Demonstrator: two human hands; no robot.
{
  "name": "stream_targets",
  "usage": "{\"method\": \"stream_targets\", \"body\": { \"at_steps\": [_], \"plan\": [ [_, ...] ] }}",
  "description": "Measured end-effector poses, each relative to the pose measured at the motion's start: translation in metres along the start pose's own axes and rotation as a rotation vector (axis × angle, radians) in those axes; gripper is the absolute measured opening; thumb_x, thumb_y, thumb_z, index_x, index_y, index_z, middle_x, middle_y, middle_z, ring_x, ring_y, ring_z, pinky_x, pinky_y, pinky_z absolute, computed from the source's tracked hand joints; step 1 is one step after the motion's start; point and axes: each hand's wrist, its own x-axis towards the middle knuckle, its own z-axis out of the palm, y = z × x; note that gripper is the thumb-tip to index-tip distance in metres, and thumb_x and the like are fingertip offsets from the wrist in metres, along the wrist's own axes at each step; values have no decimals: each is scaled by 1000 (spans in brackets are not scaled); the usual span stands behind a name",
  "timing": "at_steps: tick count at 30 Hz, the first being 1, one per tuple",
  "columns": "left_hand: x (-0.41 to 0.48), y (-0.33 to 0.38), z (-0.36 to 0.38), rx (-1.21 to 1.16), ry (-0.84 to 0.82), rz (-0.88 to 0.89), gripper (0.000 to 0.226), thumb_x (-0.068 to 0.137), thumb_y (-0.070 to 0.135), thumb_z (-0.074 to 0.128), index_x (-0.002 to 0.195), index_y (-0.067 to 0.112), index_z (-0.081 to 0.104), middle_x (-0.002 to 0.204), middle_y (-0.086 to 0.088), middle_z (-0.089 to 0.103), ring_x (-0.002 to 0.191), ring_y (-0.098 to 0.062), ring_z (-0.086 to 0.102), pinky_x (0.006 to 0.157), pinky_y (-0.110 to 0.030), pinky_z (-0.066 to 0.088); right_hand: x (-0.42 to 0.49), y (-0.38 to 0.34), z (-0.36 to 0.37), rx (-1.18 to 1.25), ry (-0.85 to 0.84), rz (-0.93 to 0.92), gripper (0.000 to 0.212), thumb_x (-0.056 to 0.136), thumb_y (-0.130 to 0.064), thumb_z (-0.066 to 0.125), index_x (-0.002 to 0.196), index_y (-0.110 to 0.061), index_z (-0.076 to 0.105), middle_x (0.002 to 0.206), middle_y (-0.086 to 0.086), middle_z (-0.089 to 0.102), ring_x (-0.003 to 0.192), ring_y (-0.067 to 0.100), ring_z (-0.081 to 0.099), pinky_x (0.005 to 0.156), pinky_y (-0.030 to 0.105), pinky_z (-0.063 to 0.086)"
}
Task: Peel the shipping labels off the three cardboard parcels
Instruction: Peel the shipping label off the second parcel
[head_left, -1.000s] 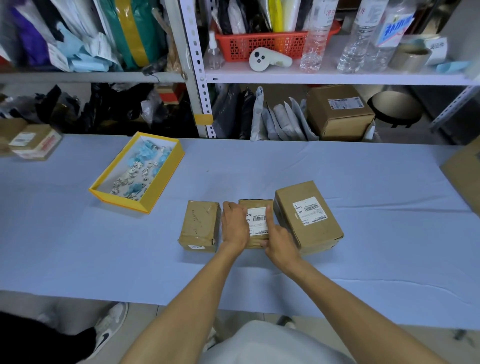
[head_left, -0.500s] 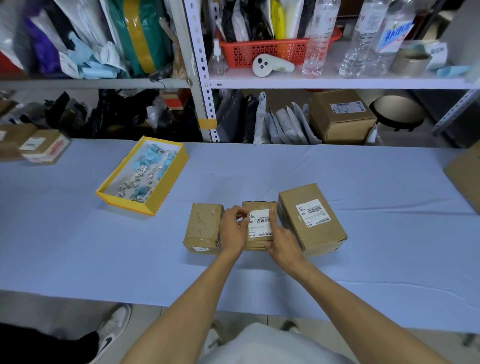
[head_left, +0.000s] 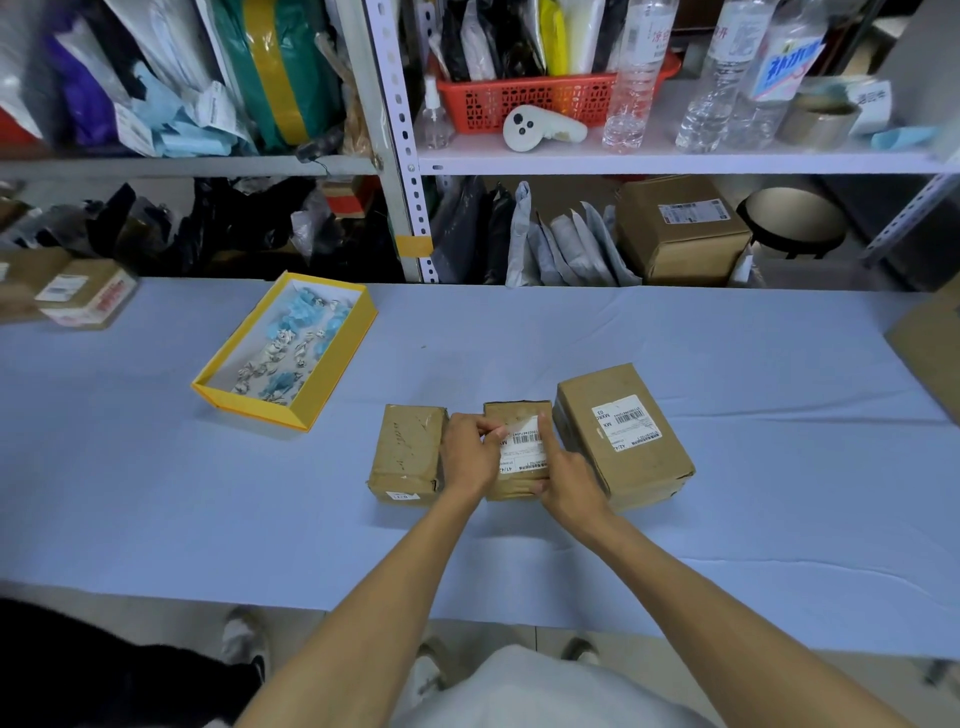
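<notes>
Yellow tray (head_left: 332, 376) of blue and white bits sits far left on the blue table (head_left: 156, 493). Shelf (head_left: 675, 162) behind holds a red basket (head_left: 524, 101), white controller (head_left: 540, 129) and clear bottles (head_left: 631, 73); a labelled cardboard box (head_left: 680, 234) sits underneath.

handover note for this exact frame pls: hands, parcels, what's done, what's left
Left hand: grip pinching the lifted corner of the label on the middle parcel.
Right hand: holding the middle parcel down at its right side, index finger along the label edge.
Three parcels sit in a row on the blue table.
Done: left parcel shows no label on top; only a small tag on its near side.
Left: finish peeling the middle label, then the right parcel, whose label is fully stuck.
</notes>
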Motion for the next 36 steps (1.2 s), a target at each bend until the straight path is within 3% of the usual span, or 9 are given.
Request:
{"method": "stream_targets", "body": {
  "at_steps": [4,8,13,18,23,28,30,32,36],
  "plan": [
    [-6,-3,2,-155,29,34,13,86,8,66,87,19,58,105,-4,65,101,-18,64,88,-29,51,-5,-4,-6,100,35,11,100,82,-4,64,154,-23,-3,117,12,65,100,28,63,80,31,49],
    [-10,-9,1,-259,22,31,46,80,-4,68,118,20,56,108,0,63,103,-14,63,80,-17,51,-10,-4,-6,237,95,-14,109,75,-1,69,152,-30,-2,121,6,65,103,27,65,85,37,55],
    [-12,-13,4,-226,22,67,51,80,-4,67,129,9,58,124,-7,61,110,-14,59,72,4,43,-12,-8,-11,255,91,15,107,80,-1,67,154,-26,-5,132,6,60,113,27,61,91,36,51],
    [-15,-13,5,-232,42,66,41,81,-5,67,120,8,64,119,-8,64,108,-15,61,72,1,45,-15,-8,-14,265,81,29,106,80,-1,68,154,-28,-4,128,4,62,111,26,62,89,36,51],
    [-8,-10,2,-236,43,44,22,79,6,73,99,15,70,107,-2,70,100,-13,65,93,-33,53,-9,-6,-13,347,59,-1,107,76,1,70,154,-31,4,126,5,61,102,24,63,89,43,54],
    [-3,-5,1,-209,29,14,15,76,9,76,83,19,68,101,-3,71,96,-15,66,90,-33,53,-9,-2,-16,411,17,-11,111,72,1,73,153,-32,5,111,-5,59,94,18,64,84,40,57],
    [-2,-7,3,-158,31,10,18,77,13,77,74,26,65,99,-3,71,96,-15,66,89,-32,52,-11,2,-17,435,-33,-11,117,71,2,76,153,-30,-1,102,-16,56,91,12,62,79,23,57],
    [-2,-7,5,-122,28,-9,14,78,17,77,73,25,67,97,-1,72,95,-14,66,87,-29,50,-13,5,-18,464,-59,-16,118,71,5,77,154,-27,0,110,-10,57,92,12,61,69,7,51],
    [-2,-6,3,-134,26,-63,6,79,20,76,78,15,73,92,0,73,91,-14,67,82,-27,51,-14,7,-16,487,-39,-5,121,70,6,79,155,-27,0,119,-2,55,94,16,64,68,12,54]
  ]
}}
